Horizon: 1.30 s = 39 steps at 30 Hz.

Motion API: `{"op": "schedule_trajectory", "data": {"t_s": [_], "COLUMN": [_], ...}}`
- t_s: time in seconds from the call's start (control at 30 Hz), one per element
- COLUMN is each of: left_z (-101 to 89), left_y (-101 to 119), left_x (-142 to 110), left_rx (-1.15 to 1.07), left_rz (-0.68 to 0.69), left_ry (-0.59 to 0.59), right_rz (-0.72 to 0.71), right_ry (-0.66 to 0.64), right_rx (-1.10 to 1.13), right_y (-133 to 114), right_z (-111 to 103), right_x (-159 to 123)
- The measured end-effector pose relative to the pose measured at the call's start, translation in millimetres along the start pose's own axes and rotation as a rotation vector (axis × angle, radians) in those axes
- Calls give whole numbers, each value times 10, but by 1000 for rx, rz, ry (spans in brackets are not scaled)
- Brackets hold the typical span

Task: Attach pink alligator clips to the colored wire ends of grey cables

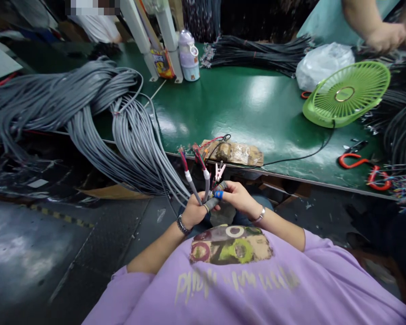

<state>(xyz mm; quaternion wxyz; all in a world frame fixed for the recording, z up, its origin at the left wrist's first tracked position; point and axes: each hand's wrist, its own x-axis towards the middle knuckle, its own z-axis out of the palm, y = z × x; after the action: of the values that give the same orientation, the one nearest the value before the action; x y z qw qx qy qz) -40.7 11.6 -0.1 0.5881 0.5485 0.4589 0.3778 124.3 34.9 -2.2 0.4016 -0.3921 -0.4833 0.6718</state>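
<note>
Close to my body, my left hand [195, 211] is closed around grey cables [194, 192]. Their stripped ends stand up from it, with white bands and thin red, blue and green wires [199, 157] fanning out. My right hand [238, 197] meets the left one, thumb and fingers pinched at the cable, with blue tape [218, 194] on one finger and wrapping on others. What exactly the right fingertips grip is hidden. Just above the fingers shows a small pale pink clip-like piece [219, 171]. The cables run leftward to a big grey bundle [135, 135] hanging over the table edge.
On the green table [230, 104] are a wooden block [246, 154], a green fan [345, 95], red-handled scissors [353, 161], a lilac bottle [189, 58] and a plastic bag [325, 65]. Black cable bundles [257, 54] lie at the back. Another person's hand [385, 38] is at upper right.
</note>
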Motion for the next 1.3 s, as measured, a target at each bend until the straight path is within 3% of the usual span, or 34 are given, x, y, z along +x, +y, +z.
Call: {"op": "schedule_trajectory", "data": {"t_s": [0.23, 0.47, 0.63, 0.77, 1.3], "left_z": [43, 35, 46, 99, 158], "left_y": [-123, -87, 55, 135, 66], "left_x": [-15, -1, 22, 55, 145], "left_rx": [-25, -156, -292, -293, -226], "left_rz": [96, 57, 31, 8, -47], "left_ry": [124, 191, 140, 132, 133], "right_rz": [18, 80, 243, 219, 257], "right_ry": [155, 47, 109, 29, 134], "right_rx": [99, 249, 492, 563, 746], "right_y": [30, 87, 93, 11, 64], "right_z": [90, -28, -161, -107, 38], "right_x": [-3, 48, 257, 423, 563]}}
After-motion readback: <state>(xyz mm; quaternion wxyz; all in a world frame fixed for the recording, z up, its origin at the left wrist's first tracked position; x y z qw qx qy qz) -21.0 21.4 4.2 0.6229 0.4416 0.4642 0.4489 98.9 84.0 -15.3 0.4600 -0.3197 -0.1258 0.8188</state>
